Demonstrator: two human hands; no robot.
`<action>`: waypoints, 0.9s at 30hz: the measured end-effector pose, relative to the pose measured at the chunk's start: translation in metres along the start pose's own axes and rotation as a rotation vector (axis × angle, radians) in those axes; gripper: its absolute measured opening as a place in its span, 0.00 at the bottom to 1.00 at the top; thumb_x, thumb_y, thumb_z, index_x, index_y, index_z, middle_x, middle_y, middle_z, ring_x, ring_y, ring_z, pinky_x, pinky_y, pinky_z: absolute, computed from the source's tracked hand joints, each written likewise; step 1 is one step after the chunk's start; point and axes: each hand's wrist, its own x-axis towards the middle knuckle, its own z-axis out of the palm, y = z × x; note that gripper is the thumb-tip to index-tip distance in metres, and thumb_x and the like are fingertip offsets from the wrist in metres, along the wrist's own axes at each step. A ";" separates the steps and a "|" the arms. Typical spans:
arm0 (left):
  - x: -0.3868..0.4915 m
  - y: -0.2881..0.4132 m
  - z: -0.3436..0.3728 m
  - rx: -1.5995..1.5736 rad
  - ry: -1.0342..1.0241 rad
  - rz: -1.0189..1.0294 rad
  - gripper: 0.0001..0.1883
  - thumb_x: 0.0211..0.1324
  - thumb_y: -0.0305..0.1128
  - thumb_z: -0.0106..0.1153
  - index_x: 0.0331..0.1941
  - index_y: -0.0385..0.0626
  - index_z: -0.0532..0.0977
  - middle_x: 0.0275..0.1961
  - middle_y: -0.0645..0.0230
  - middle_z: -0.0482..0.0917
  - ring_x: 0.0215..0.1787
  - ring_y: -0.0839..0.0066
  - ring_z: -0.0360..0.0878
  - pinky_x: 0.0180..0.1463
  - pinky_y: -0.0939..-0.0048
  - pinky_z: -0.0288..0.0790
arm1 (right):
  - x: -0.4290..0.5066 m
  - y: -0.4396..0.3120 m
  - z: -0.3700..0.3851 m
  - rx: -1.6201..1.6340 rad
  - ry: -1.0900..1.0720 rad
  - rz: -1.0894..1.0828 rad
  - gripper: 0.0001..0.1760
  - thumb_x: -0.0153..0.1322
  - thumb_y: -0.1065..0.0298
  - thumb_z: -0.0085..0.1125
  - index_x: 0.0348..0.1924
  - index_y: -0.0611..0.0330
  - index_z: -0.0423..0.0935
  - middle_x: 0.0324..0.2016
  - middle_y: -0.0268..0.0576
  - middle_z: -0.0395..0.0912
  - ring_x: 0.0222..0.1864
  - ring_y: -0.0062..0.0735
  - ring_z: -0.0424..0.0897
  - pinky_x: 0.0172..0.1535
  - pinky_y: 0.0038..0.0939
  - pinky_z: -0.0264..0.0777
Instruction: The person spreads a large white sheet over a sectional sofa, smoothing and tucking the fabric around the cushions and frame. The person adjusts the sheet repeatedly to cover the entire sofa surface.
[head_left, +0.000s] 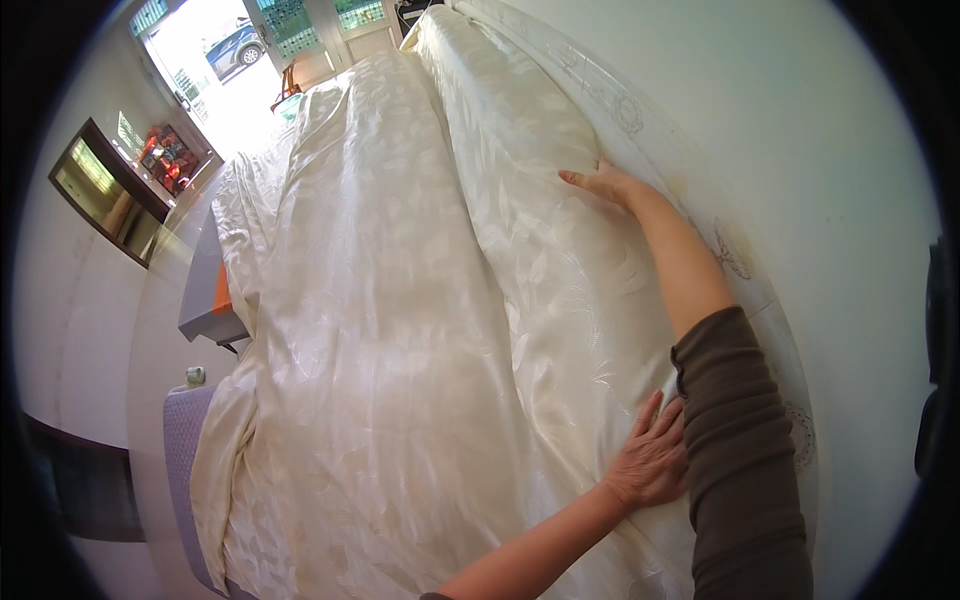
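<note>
A large cream satin cover (390, 300) with a woven leaf pattern spreads away from me, its right part raised in a long padded ridge along the wall. My left hand (651, 463) lies on this ridge at the lower right, fingers spread, the tips partly hidden by my right sleeve. Farther up, my right hand (606, 182) rests on the ridge's outer side beside the wall, thumb stretched out and the other fingers partly hidden. Whether either hand pinches any fabric does not show.
A white wall with a patterned tile border (630, 112) runs close along the right. At left are a grey-covered piece of furniture with an orange stripe (222, 291), a purple-grey padded edge (180, 442) and a small cup (196, 375). An open doorway (217, 90) stands beyond.
</note>
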 end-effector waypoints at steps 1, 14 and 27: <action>-0.002 -0.006 0.000 -0.015 -0.011 0.005 0.21 0.46 0.37 0.54 0.44 0.39 0.71 0.55 0.56 0.67 0.65 0.59 0.56 0.70 0.53 0.39 | 0.001 0.009 0.009 -0.026 -0.060 -0.020 0.53 0.57 0.35 0.60 0.62 0.66 0.56 0.58 0.57 0.61 0.59 0.43 0.65 0.60 0.34 0.60; -0.004 -0.013 -0.007 0.089 -0.040 -0.044 0.20 0.43 0.36 0.51 0.44 0.46 0.73 0.54 0.67 0.69 0.63 0.69 0.60 0.69 0.57 0.43 | -0.089 0.023 -0.005 0.369 -0.338 -0.055 0.53 0.58 0.42 0.62 0.63 0.67 0.49 0.57 0.55 0.63 0.58 0.44 0.65 0.61 0.32 0.57; -0.050 0.053 0.017 0.368 0.028 -0.229 0.26 0.53 0.46 0.50 0.56 0.53 0.67 0.67 0.65 0.55 0.71 0.60 0.43 0.69 0.49 0.36 | -0.385 0.097 -0.041 0.351 -0.091 0.144 0.51 0.62 0.37 0.53 0.63 0.71 0.49 0.59 0.62 0.59 0.62 0.49 0.59 0.63 0.33 0.51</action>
